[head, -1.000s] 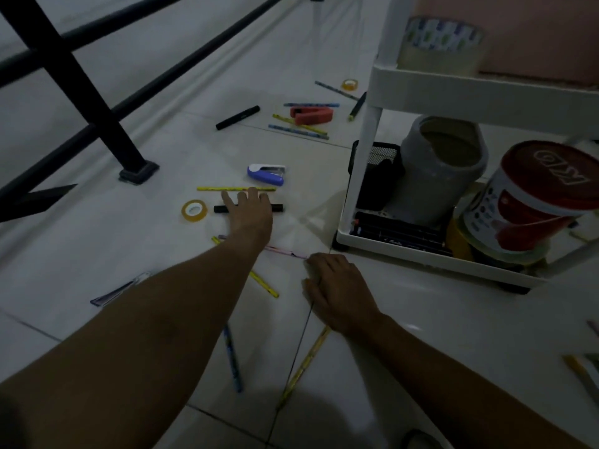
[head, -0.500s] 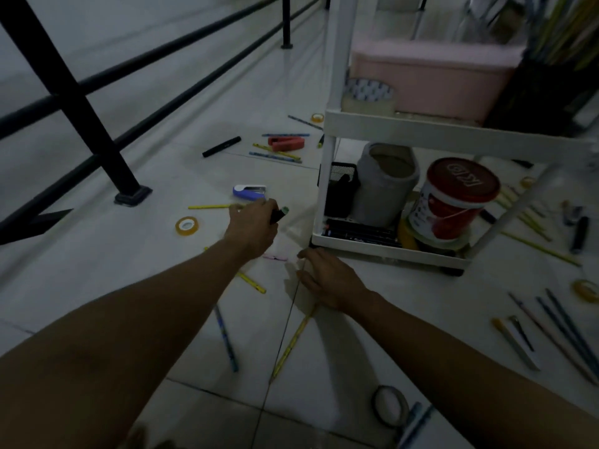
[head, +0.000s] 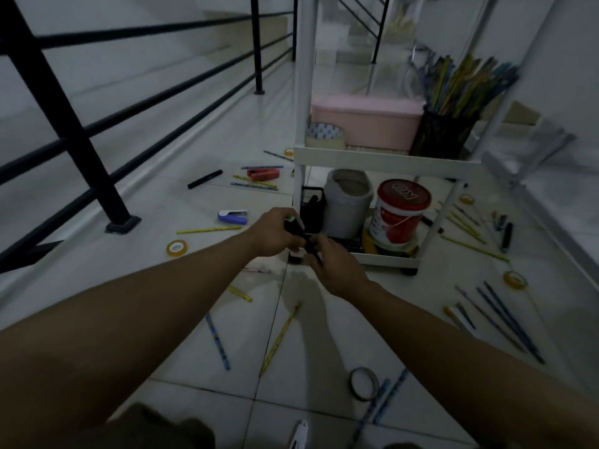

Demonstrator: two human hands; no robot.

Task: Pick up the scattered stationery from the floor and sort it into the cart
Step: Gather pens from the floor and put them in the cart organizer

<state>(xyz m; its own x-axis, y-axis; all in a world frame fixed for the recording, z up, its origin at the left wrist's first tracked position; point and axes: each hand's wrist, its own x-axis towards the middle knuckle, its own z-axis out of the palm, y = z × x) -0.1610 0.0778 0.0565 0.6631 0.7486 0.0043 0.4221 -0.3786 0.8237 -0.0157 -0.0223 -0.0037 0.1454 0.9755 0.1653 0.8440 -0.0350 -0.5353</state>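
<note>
My left hand [head: 275,233] grips a black marker [head: 296,231] with a pale green end, held above the floor in front of the white cart [head: 385,157]. My right hand [head: 334,268] meets it there, fingers pinching the marker's lower end. On the floor lie a blue stapler [head: 232,216], a red stapler [head: 263,174], another black marker [head: 205,179], several yellow and blue pencils [head: 210,229], and tape rolls [head: 176,248]. The cart's lower shelf holds a black mesh cup [head: 312,202], a grey tub [head: 347,202] and a red-lidded bucket [head: 402,210].
A black railing [head: 74,124] runs along the left, its post foot on the floor. The cart's upper shelf carries a pink box [head: 366,119], a wide tape roll [head: 325,135] and a mesh cup of pencils [head: 444,132]. More pencils, pens and tape [head: 514,279] lie right of the cart.
My left hand picked the black marker off the floor and raised it toward the cart. My right hand left the floor and came up to take the marker's other end. The view tilted up.
</note>
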